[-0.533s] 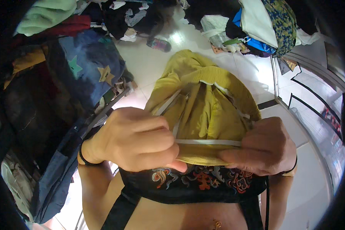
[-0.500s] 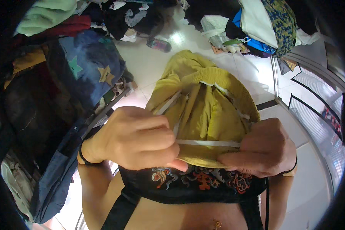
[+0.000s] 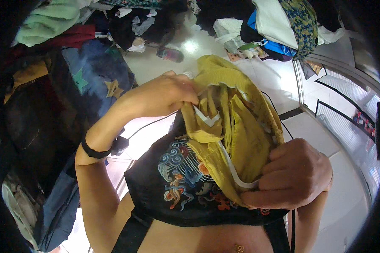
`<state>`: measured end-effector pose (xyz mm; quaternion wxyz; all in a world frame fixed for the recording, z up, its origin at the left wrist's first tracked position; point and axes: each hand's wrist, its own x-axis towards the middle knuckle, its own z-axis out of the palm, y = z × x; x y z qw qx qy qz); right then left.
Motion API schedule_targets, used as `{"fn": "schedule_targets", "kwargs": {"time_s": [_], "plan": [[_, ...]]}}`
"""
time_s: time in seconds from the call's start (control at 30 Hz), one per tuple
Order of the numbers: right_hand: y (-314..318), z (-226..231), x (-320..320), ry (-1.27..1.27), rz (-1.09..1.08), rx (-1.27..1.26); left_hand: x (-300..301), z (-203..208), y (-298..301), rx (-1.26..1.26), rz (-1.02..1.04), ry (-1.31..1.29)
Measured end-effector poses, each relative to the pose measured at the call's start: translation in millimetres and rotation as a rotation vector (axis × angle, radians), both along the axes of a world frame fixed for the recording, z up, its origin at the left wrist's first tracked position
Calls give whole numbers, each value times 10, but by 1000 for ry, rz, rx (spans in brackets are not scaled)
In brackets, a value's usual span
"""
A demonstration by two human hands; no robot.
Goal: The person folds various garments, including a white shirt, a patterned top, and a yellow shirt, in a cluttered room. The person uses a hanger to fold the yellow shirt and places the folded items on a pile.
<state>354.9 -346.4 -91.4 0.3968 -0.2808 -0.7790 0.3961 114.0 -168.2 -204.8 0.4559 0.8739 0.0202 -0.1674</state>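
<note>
A mustard-yellow cloth garment [image 3: 251,135] with a gathered band and white tape along its inner edge hangs in front of my chest, its opening facing up. My left hand [image 3: 160,96] is closed on the band at the far left of the opening, fingers curled over the cloth. At the near right, my right hand [image 3: 293,175] grips the same band, with the white tape running to its fingers. Between the two hands the near edge sags and folds. Whether it is trousers or a skirt I cannot tell.
Dark clothes and a blue denim piece with stars [image 3: 95,80] pile up on the left. A heap with a white cloth [image 3: 274,23] and a blue bag lies at the far right. A small bottle-like object [image 3: 169,55] is on the tiled floor. Striped panels [image 3: 346,122] stand at right.
My left hand has moved away from me along the band, towards the far left of the opening. The near edge has gone slack. My right hand has dropped slightly nearer, still gripping.
</note>
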Motion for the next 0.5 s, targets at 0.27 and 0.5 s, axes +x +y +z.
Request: {"fn": "schedule_targets", "kwargs": {"time_s": [0.27,0.5], "plan": [[-131,78,130,-170,-243,13,-90,-10,322,510,107,-173],[-129,242,560,-567,-614,-36,-188,547,538,705,199,-245]]}}
